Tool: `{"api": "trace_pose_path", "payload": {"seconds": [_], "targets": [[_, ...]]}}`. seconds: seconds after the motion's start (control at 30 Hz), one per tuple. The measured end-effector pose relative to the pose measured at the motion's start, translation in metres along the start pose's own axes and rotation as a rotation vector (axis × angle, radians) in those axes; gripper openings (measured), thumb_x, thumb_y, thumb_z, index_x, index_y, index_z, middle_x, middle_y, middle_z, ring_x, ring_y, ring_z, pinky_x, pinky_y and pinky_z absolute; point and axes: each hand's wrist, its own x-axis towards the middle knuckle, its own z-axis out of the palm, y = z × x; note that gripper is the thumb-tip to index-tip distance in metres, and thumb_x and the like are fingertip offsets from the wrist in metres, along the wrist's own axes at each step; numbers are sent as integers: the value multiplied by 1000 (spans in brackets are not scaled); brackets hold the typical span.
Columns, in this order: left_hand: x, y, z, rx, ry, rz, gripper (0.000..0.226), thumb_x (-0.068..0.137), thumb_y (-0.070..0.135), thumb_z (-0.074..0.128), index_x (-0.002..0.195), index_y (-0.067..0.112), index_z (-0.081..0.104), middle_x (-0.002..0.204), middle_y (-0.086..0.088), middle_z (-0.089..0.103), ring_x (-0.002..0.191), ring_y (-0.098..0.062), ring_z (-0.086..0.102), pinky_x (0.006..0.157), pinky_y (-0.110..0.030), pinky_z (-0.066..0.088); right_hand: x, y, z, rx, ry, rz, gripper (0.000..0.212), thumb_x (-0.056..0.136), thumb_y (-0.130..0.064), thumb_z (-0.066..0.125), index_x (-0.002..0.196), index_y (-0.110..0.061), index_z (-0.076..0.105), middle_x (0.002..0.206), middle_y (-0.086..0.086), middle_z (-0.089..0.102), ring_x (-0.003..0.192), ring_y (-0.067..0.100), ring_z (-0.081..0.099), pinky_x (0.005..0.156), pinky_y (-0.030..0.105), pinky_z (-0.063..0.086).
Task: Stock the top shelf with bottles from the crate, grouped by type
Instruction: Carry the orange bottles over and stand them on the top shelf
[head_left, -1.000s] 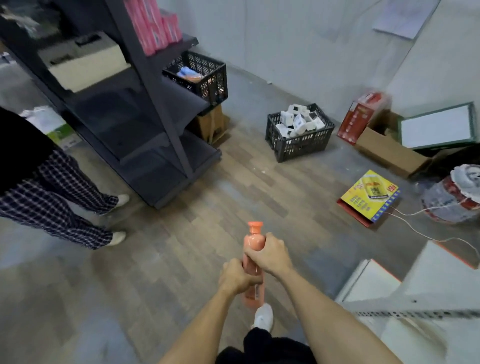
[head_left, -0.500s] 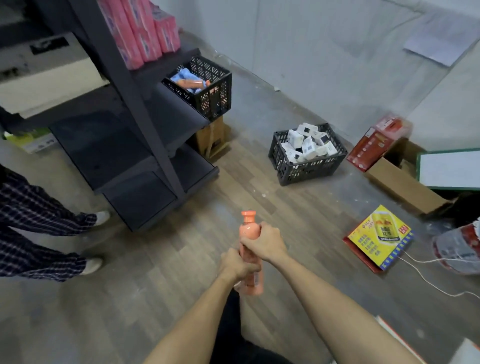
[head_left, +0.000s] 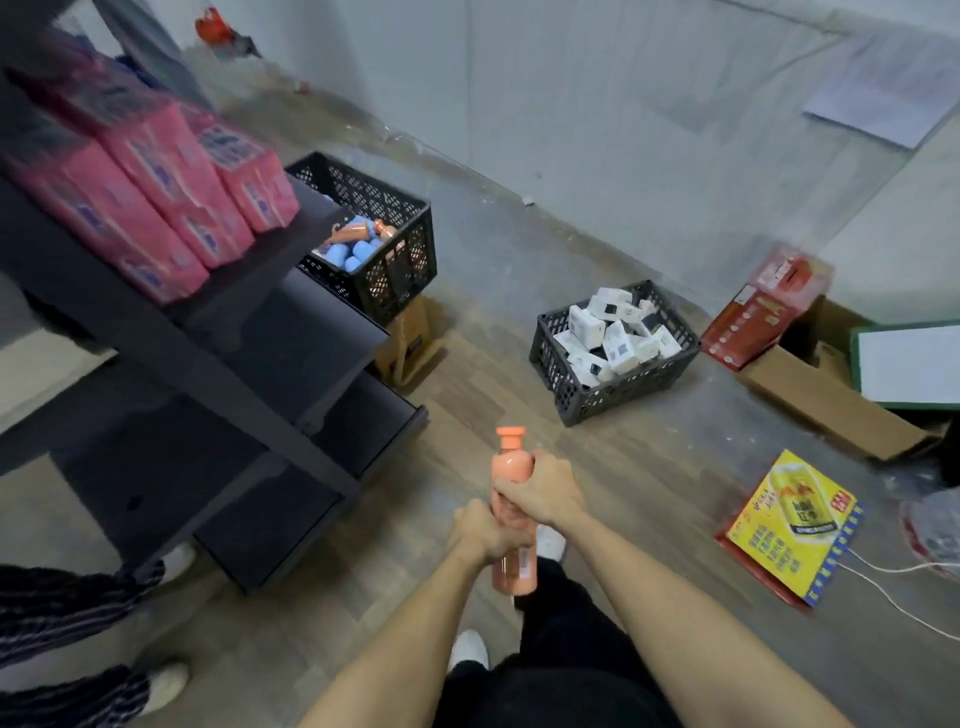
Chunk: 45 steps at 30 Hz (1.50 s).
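Moved: view nearer rack (head_left: 218, 364) vs 0.5 s ago; grip unchanged.
Bottle: orange bottle (head_left: 511, 462) upright, mid-air over floor.
L hand (head_left: 480, 530): wrapped round lower body.
R hand (head_left: 540, 491): clamped round upper body.
Crate (head_left: 400, 260): beside rack, w/ blue & orange bottles.

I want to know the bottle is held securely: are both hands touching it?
Touching. The head view shows the right hand wrapped round the upper body of the orange bottle and the left hand gripping just below it.
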Motion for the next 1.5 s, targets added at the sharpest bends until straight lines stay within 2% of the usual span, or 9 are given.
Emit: {"api": "trace_pose_path", "payload": {"seconds": [0.13, 0.37, 0.5, 0.63, 0.83, 1.03, 1.27, 1.4, 1.5], "targets": [[55, 53, -35, -1, 21, -18, 44, 66, 42, 78, 99, 13, 67, 94, -3, 61, 96, -22, 64, 68, -24, 47, 76, -27, -30, 19, -17, -8, 62, 65, -57, 73, 110, -15, 63, 110, 13, 69, 105, 31, 65, 81, 33, 50], [155, 168, -97, -6, 69, -76, 60, 53, 48, 80, 101, 15, 63, 108, -8, 68, 98, -25, 68, 84, -34, 57, 223, -74, -97, 63, -69, -25, 51, 72, -53, 71, 104, -15, 59, 110, 11, 68, 106, 29, 64, 78, 30, 46], [199, 223, -133, 15, 130, -82, 55, 58, 50, 80, 100, 18, 63, 107, -5, 67, 99, -24, 67, 81, -31, 56, 292, -109, -136, 50, -102, -55, 47, 71, -50, 72, 101, -15, 60, 108, 9, 68, 102, 27, 65, 72, 26, 42], [235, 260, -168, -54, 149, -109, 43, 64, 46, 80, 89, 23, 53, 97, 0, 65, 85, -18, 63, 72, -29, 52, 351, -148, -156, 2, -154, -95, 48, 70, -49, 73, 101, -16, 59, 107, 6, 68, 99, 25, 65, 71, 26, 42], [310, 293, -226, -117, 162, -138, 60, 61, 50, 80, 108, 17, 62, 111, -3, 67, 102, -24, 66, 83, -33, 55, 439, -208, -168, -77, -176, -157, 48, 70, -52, 72, 100, -18, 58, 109, 8, 66, 102, 27, 63, 74, 28, 45], [400, 328, -308, -139, 169, -111, 66, 52, 54, 77, 107, 18, 68, 107, -4, 70, 96, -22, 68, 79, -32, 56, 539, -289, -179, -104, -170, -194, 45, 74, -50, 71, 102, -18, 59, 109, 8, 67, 99, 26, 64, 81, 33, 52], [475, 353, -425, -161, 208, -85, 48, 66, 46, 79, 102, 17, 68, 104, -1, 71, 94, -17, 68, 74, -25, 50, 622, -408, -181, -74, -184, -222, 48, 75, -56, 68, 97, -15, 56, 106, 10, 65, 100, 29, 64, 78, 34, 52], [498, 346, -467, -259, 239, -81, 26, 70, 36, 79, 80, 22, 59, 92, 0, 71, 70, -8, 58, 61, -15, 43, 649, -465, -170, -86, -238, -247, 72, 61, -75, 57, 98, -13, 59, 108, 11, 65, 99, 30, 64, 78, 35, 52], [508, 334, -494, -333, 311, -149, 29, 73, 35, 77, 88, 19, 58, 94, 1, 66, 80, -13, 59, 67, -20, 44, 666, -508, -149, -176, -330, -326, 75, 58, -77, 54, 100, -15, 59, 111, 12, 65, 103, 33, 63, 81, 35, 53]]}}
